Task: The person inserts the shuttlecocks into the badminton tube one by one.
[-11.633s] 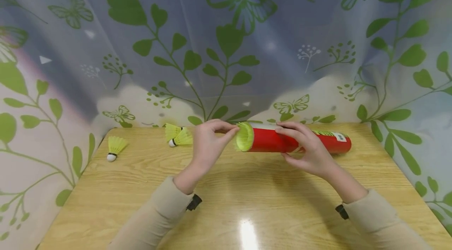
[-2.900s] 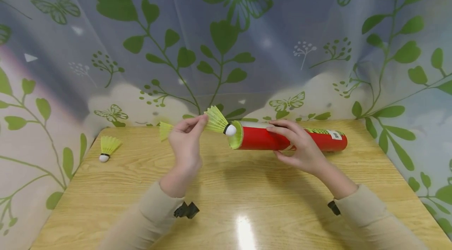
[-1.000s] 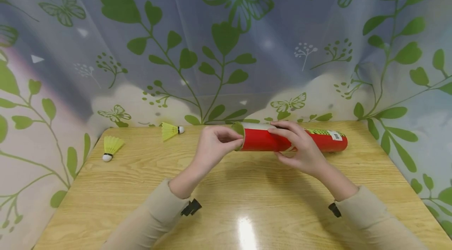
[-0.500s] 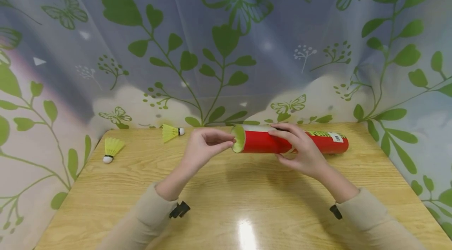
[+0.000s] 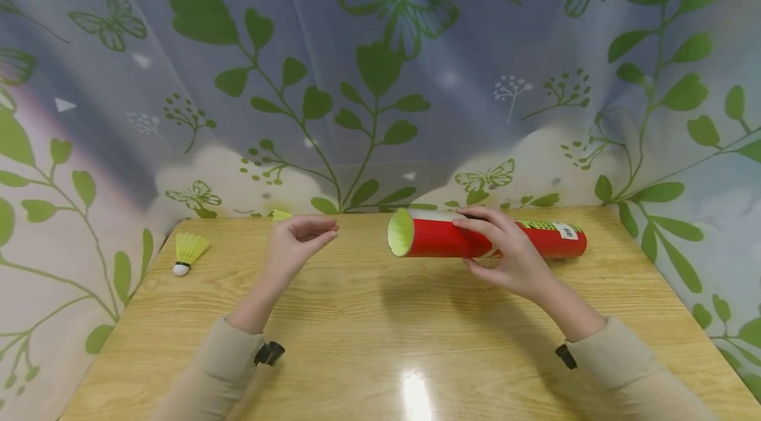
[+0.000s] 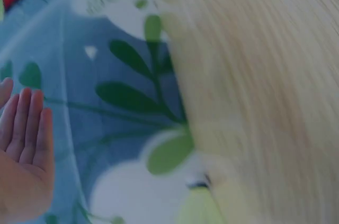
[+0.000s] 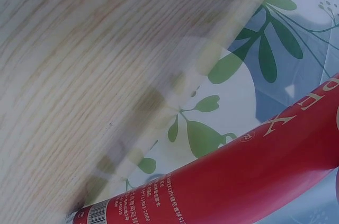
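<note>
In the head view my right hand (image 5: 508,252) grips a red shuttlecock tube (image 5: 436,239) from above, thumb in front and fingers over the top. The tube lies sideways, its open mouth facing left and yellow-green inside. My left hand (image 5: 297,246) is in the air left of that mouth, fingers nearly straight and holding nothing. Behind it a yellow shuttlecock (image 5: 281,215) is mostly hidden; the left wrist view shows this shuttlecock (image 6: 200,205) below and right of the hand. Another yellow shuttlecock (image 5: 190,252) with a white cork lies at the table's far left.
The wooden table (image 5: 357,342) runs back to a curtain (image 5: 404,110) printed with leaves and butterflies, which also hangs at both sides. A black wrist strap piece (image 5: 269,353) shows under the left sleeve, and another (image 5: 566,356) under the right.
Earlier the left hand held a shuttlecock, cork first, at the tube's mouth and put it inside. Since then the hand has let go and drawn back left. The right hand keeps its grip.
</note>
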The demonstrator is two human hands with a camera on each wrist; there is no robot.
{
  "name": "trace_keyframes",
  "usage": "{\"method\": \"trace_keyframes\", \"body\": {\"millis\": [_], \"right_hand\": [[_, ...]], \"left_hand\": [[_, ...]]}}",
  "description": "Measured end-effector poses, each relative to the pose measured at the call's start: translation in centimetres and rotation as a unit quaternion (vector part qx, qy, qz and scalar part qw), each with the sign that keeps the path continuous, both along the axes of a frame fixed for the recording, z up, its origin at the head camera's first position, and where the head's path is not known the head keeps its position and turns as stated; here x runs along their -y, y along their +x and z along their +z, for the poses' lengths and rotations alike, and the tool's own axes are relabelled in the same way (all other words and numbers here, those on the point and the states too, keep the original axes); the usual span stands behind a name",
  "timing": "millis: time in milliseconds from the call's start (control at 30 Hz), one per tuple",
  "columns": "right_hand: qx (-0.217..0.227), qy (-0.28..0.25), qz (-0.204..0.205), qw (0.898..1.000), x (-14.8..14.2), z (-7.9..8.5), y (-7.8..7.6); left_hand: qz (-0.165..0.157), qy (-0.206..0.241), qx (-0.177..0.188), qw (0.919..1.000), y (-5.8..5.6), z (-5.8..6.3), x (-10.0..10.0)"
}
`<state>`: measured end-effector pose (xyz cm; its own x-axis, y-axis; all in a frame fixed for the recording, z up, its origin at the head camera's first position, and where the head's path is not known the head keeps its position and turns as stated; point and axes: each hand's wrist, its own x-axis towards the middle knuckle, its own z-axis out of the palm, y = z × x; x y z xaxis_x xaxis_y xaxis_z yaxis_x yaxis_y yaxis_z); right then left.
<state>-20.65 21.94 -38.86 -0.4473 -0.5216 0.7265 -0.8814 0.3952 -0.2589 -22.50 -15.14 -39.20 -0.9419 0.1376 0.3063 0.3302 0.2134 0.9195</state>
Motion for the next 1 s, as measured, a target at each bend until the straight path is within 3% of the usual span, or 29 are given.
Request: {"method": "trace_keyframes", "body": {"millis": [300, 400, 667, 1000], "right_hand": [[-0.003, 0.001, 0.003, 1.000, -0.1, -0.1, -0.1], [-0.003, 0.003, 0.002, 1.000, -0.1, -0.2, 0.0], [-0.002, 0.004, 0.002, 1.000, -0.1, -0.2, -0.1], [0.003, 0.002, -0.002, 1.000, -0.2, -0.4, 0.1]], "left_hand": [[0.043, -0.040, -0.060, 0.9964, -0.2, -0.8, 3.5], [0.058, -0.049, -0.063, 0.9951, -0.7, -1.8, 4.7], [0.111, -0.048, -0.035, 0.9921, -3.2, -5.0, 8.1], [0.140, -0.136, -0.011, 0.9806, -4.9, -5.9, 11.2]]}}
